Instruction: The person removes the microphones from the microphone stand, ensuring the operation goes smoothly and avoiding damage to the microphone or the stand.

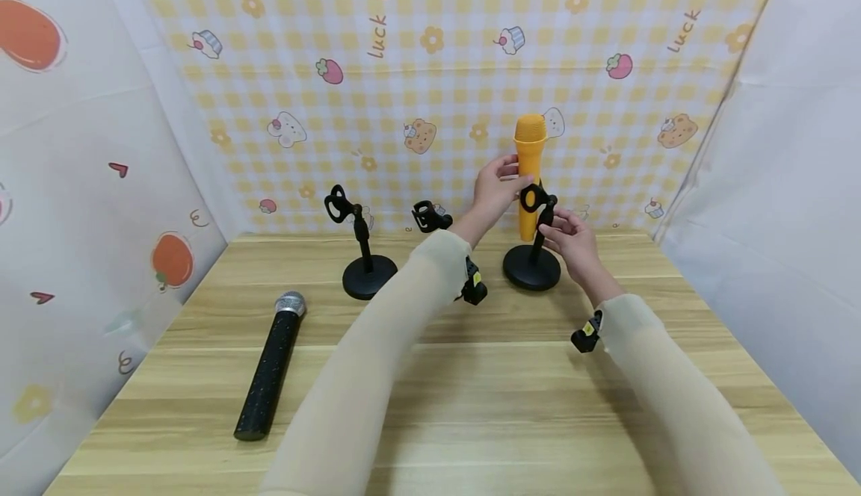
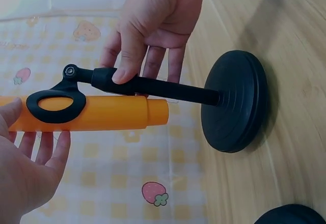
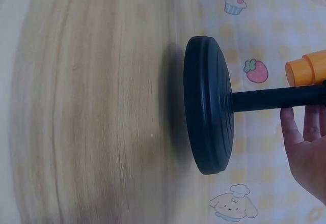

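Note:
My left hand (image 1: 496,188) grips the body of a yellow microphone (image 1: 530,151), which stands upright with its mesh head on top. In the left wrist view, the oval clip (image 2: 33,107) of a black desktop microphone stand (image 2: 235,102) lies around the microphone's body. My right hand (image 1: 574,246) holds the upper pole of that stand between thumb and fingers. The microphone's lower end (image 3: 301,74) runs alongside the pole in the right wrist view. The stand's round base (image 1: 531,269) is on the table.
A second black stand (image 1: 368,278) with an unfilled clip is left of my arms. Another black clip (image 1: 430,217) shows behind my left forearm, which hides what is below it. A black microphone with a silver head (image 1: 269,376) lies on the wooden table (image 1: 498,421). A patterned cloth (image 1: 377,130) hangs behind.

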A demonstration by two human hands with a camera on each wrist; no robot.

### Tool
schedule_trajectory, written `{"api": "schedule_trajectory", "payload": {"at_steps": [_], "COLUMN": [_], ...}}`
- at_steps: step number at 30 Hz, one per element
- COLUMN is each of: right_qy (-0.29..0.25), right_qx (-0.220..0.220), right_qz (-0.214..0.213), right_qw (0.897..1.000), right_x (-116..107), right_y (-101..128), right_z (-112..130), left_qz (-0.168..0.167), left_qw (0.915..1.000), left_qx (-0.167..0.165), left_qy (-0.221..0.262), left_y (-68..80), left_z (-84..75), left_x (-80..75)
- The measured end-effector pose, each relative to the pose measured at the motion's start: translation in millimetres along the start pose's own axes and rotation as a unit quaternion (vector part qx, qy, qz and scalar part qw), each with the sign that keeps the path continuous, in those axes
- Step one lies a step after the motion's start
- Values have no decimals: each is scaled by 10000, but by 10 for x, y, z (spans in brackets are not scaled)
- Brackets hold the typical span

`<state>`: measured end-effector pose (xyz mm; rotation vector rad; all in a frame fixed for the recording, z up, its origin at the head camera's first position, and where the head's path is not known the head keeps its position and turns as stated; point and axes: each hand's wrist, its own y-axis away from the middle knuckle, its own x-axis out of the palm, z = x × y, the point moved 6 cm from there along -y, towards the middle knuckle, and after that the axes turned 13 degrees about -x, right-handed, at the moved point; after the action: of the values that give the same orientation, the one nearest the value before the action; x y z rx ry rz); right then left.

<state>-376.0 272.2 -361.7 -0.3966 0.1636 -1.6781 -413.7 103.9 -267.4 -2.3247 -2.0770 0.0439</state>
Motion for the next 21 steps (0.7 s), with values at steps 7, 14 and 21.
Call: {"api": "schedule_trajectory", "payload": {"at_steps": [7, 14, 21], "right_qy": [23, -264, -237], "right_qx": [-267, -318, -399], "right_qz": [195, 361, 468], "right_qw": [9994, 9985, 9978], "right_x": [10, 121, 198], "right_y": [66, 201, 336], "right_z": [21, 133, 241], "left_qz": [154, 288, 519], "left_qw": [9994, 9976, 9963], "left_qx": [256, 515, 625], "left_qy": [-172, -358, -279], "left_y": [134, 306, 454], "left_z": [-71, -138, -199], "left_x": [-56, -133, -210]}}
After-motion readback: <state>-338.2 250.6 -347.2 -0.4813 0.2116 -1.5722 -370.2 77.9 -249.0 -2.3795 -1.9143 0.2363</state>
